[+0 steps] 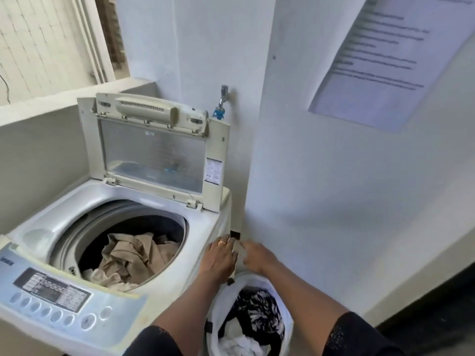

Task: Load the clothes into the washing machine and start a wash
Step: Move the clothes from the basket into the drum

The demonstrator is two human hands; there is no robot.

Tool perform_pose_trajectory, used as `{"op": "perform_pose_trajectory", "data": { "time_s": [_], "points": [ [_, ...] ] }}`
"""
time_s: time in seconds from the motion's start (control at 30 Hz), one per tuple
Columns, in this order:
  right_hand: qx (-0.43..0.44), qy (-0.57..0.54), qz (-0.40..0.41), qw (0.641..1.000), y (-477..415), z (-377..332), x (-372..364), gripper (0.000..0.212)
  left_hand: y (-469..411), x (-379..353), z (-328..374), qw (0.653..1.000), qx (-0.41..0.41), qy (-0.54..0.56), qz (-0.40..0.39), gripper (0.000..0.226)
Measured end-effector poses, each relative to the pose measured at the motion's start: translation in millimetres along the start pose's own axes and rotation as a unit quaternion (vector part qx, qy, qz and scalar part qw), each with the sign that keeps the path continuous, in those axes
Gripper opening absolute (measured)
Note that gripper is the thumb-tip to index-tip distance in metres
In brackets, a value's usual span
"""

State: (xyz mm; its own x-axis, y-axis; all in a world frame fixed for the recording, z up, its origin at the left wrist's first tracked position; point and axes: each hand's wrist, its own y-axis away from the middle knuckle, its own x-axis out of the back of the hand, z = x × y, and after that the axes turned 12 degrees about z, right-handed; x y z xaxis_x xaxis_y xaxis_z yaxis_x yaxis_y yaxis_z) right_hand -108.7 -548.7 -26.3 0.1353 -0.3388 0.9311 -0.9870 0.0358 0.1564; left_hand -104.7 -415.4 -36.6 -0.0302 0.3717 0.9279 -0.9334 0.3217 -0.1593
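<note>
Black-and-white patterned clothes sit in white fabric hamper beside open white top-loading washing machine; left hand and right hand meet above it, fingers' grip lost to blur; judgement: scoop deep, lift bundle clear of drum rim.

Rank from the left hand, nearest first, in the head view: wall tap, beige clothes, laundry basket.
1. laundry basket, just below the left hand.
2. beige clothes, to its left in the drum.
3. wall tap, up behind the open lid.

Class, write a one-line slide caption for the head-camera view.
The left hand and right hand reach over the laundry basket beside the open washing machine, beige clothes already inside.
</note>
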Motion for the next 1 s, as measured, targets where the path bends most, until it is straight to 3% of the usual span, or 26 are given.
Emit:
{"op": "perform_pose_trajectory", "data": {
  "time_s": [0.13,0.23,0.37,0.43,0.5,0.57,0.6,0.63,0.67,0.73,0.8,0.83,0.87,0.93,1.0],
  "points": [
    [-0.057,-0.036,-0.010,0.998,15.8,52.1,-4.8,0.055,0.3,-39.3,18.2,1.000,-0.011,0.003,-0.024,0.044],
    [-0.145,-0.081,-0.005,0.986,23.9,93.6,-33.0,0.045,7.5,-88.3,19.3,0.998,-0.012,0.023,-0.060,0.044],
    [-0.225,-0.126,-0.007,0.966,40.6,143.2,-91.9,0.045,27.1,-179.8,3.5,0.992,0.029,0.050,-0.111,0.073],
    [-0.267,-0.130,-0.043,0.954,37.3,172.7,-141.9,0.040,35.1,-236.0,-10.0,0.989,0.029,0.046,-0.137,0.061],
    [-0.303,-0.127,-0.099,0.939,26.7,204.1,-197.1,0.034,40.6,-279.9,-17.8,0.973,0.061,0.060,-0.213,0.048],
    [-0.327,-0.145,-0.143,0.923,12.4,230.2,-252.6,0.017,53.8,-338.4,-31.0,0.964,0.074,0.046,-0.252,0.044],
    [-0.343,-0.168,-0.140,0.914,3.5,241.8,-279.6,0.015,58.9,-368.9,-37.5,0.966,0.064,0.041,-0.248,0.042],
    [-0.371,-0.188,-0.135,0.899,-5.1,251.4,-303.0,0.025,58.2,-390.8,-42.0,0.971,0.047,0.033,-0.231,0.042],
    [-0.411,-0.223,-0.125,0.875,-15.5,262.2,-330.6,0.031,56.8,-414.5,-47.3,0.973,0.039,0.037,-0.223,0.044],
    [-0.497,-0.332,-0.074,0.798,-38.4,280.2,-381.6,0.020,51.4,-461.5,-57.3,0.970,0.037,0.037,-0.238,0.044],
    [-0.581,-0.454,-0.022,0.675,-65.0,311.6,-447.7,0.044,39.1,-497.1,-64.1,0.971,0.075,0.063,-0.219,0.043],
    [-0.607,-0.481,0.006,0.632,-75.1,333.0,-492.1,0.061,31.8,-513.3,-64.9,0.969,0.100,0.063,-0.216,0.049],
    [-0.620,-0.499,0.039,0.604,-86.9,361.7,-544.6,0.078,25.1,-533.8,-67.5,0.969,0.120,0.058,-0.207,0.055],
    [-0.646,-0.512,0.090,0.559,-102.3,377.5,-577.9,0.099,4.9,-563.8,-69.0,0.953,0.187,0.109,-0.215,0.067],
    [-0.635,-0.553,0.129,0.524,-110.5,370.9,-560.7,0.080,-12.2,-582.9,-66.2,0.913,0.282,0.209,-0.209,0.077]
  ]
}}
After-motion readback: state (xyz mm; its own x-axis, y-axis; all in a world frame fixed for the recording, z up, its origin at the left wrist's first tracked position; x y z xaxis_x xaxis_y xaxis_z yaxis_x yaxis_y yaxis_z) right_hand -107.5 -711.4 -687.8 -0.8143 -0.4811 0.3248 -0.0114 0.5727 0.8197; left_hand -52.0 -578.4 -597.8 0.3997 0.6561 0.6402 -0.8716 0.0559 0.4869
